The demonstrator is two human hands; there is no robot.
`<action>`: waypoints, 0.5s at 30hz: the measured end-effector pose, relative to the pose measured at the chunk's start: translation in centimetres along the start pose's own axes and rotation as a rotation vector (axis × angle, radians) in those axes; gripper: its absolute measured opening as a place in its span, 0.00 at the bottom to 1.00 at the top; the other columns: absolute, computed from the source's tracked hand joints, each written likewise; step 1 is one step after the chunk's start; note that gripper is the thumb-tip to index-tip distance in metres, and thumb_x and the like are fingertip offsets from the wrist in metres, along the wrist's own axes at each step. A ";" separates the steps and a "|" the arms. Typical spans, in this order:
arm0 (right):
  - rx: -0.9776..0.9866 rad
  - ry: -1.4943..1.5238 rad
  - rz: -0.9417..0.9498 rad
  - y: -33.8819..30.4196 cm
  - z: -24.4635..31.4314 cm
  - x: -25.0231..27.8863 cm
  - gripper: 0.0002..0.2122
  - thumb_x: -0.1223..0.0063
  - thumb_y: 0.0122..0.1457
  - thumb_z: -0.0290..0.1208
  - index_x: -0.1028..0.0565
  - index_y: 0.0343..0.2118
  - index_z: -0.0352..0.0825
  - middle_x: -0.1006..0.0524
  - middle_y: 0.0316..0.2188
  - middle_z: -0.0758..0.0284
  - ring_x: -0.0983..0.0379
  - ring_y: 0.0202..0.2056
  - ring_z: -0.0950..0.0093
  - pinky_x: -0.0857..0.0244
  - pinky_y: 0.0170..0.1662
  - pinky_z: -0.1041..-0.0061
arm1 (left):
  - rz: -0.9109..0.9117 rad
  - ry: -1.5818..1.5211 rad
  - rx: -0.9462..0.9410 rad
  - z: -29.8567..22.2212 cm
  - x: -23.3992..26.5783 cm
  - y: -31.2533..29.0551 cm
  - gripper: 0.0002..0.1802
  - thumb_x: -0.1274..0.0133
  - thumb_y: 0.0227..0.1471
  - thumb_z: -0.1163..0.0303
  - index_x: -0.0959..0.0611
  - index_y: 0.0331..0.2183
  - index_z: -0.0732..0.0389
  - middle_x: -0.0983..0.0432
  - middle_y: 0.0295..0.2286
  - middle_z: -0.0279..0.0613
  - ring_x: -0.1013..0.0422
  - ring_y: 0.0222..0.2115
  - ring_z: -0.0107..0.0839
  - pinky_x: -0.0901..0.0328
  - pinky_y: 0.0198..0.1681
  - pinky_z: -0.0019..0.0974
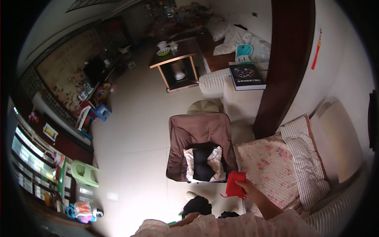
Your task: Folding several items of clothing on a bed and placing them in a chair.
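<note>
My right hand [245, 188] grips a flat red pouch or wallet [236, 184] with a thin red cord dangling from its lower corner. It is held out beside the front right of a brown folding chair [199, 130]. On the chair's seat lie a patterned cushion [216, 162] and a folded black cloth item [202, 164]. My left hand [192, 217] is low, close to my body, against the black trouser leg [197, 206]. Its fingers are mostly hidden. A bit of something green [172, 223] shows beside it, and I cannot tell whether the hand holds it.
Right of the chair is a daybed with a floral quilted cover [268, 166] and a striped pillow [306, 158]. A dark pillar [286, 59] rises behind it. Farther off are a dark book [247, 76] on a sofa arm and a low table [173, 59]. A green stool [84, 173] stands left.
</note>
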State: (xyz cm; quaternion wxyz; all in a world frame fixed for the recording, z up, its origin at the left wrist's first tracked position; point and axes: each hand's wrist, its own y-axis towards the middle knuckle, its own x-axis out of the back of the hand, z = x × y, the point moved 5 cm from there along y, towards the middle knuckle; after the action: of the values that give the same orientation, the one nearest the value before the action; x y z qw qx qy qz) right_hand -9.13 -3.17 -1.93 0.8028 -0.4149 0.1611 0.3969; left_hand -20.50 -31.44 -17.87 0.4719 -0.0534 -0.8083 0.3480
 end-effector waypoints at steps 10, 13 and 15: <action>-0.119 -0.083 0.184 11.0 -4.0 -15.9 0.18 0.45 0.52 0.33 0.34 0.45 0.35 0.28 0.40 0.65 0.29 0.41 0.71 0.35 0.45 0.70 | -0.133 -0.526 0.050 13.1 3.4 -1.3 0.15 0.53 0.46 0.71 0.24 0.39 0.57 0.26 0.35 0.37 0.30 0.37 0.31 0.34 0.39 0.34; -0.179 -0.080 0.205 15.4 -7.8 -20.4 0.18 0.45 0.52 0.32 0.33 0.46 0.36 0.28 0.40 0.66 0.30 0.41 0.72 0.35 0.46 0.69 | -0.203 -0.692 0.030 19.8 4.3 -2.3 0.15 0.53 0.45 0.74 0.24 0.39 0.58 0.25 0.34 0.38 0.29 0.35 0.30 0.33 0.37 0.33; -0.244 -0.109 0.194 18.5 -10.1 -23.7 0.18 0.46 0.52 0.32 0.33 0.46 0.36 0.28 0.40 0.67 0.30 0.41 0.72 0.35 0.46 0.70 | -0.291 -0.808 0.043 25.3 3.9 -4.4 0.14 0.53 0.45 0.75 0.24 0.39 0.59 0.25 0.34 0.38 0.29 0.34 0.30 0.33 0.37 0.33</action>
State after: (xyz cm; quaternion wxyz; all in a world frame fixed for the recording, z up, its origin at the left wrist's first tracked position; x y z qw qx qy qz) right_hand -37.70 -16.81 -4.07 0.7119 -0.4694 0.1071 0.5112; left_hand -41.87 -46.07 -20.28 0.1627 0.2114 -0.9198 0.2876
